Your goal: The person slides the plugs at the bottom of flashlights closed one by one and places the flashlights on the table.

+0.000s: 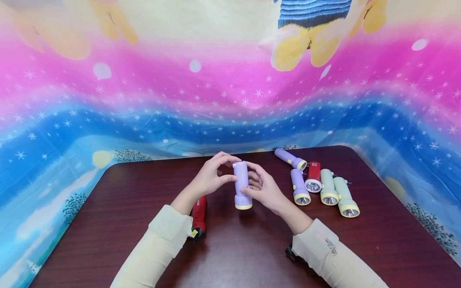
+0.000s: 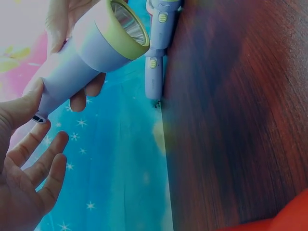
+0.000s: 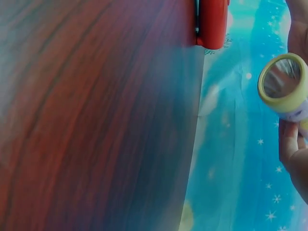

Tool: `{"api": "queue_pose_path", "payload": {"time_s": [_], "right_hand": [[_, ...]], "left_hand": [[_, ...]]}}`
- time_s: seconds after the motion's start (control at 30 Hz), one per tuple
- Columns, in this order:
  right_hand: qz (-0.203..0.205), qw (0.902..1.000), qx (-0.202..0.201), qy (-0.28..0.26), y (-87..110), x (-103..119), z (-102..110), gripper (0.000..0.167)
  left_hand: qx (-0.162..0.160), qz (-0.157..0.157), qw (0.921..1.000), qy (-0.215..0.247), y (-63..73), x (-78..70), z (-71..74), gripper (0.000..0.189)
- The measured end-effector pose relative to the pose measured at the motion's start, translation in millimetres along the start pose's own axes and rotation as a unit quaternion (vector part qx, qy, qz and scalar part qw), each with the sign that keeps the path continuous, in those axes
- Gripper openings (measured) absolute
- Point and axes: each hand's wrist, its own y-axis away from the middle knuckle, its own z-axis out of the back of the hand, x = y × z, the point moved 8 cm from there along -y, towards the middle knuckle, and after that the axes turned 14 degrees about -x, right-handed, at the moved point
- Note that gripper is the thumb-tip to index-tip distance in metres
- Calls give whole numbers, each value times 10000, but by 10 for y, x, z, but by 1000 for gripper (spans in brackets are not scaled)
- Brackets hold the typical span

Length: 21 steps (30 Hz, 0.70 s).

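A pale purple flashlight [image 1: 241, 180] with a yellow rim hangs above the table, held between both hands with its lens end down. My right hand [image 1: 267, 189] grips its body, thumb across the front and fingers behind. At the tail end, my left hand [image 1: 209, 176] pinches the flashlight between thumb and index finger; its other fingers are spread loosely in the left wrist view. There a small dark-and-white tab [image 2: 39, 118] shows at the tail beside the left thumb. The clear lens [image 3: 283, 79] faces the right wrist camera.
To the right on the dark wooden table [image 1: 230, 256] lie two purple flashlights [image 1: 299, 185], a red one [image 1: 314, 171] and two pale green ones [image 1: 327, 184]. Another red flashlight [image 1: 199, 212] lies beside the left forearm, partly hidden. A printed cloth [image 1: 223, 100] hangs behind the table.
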Motion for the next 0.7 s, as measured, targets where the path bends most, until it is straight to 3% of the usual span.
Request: {"api": "queue_pose_path", "payload": {"time_s": [0.2, 0.7], "right_hand": [[91, 9996, 218, -168, 21, -1, -6, 74], [175, 9998, 121, 59, 16, -5, 12, 75]], "left_hand": [[10, -205, 9996, -187, 30, -43, 10, 46], [-66, -517, 9978, -410, 130, -80, 150, 43]]}}
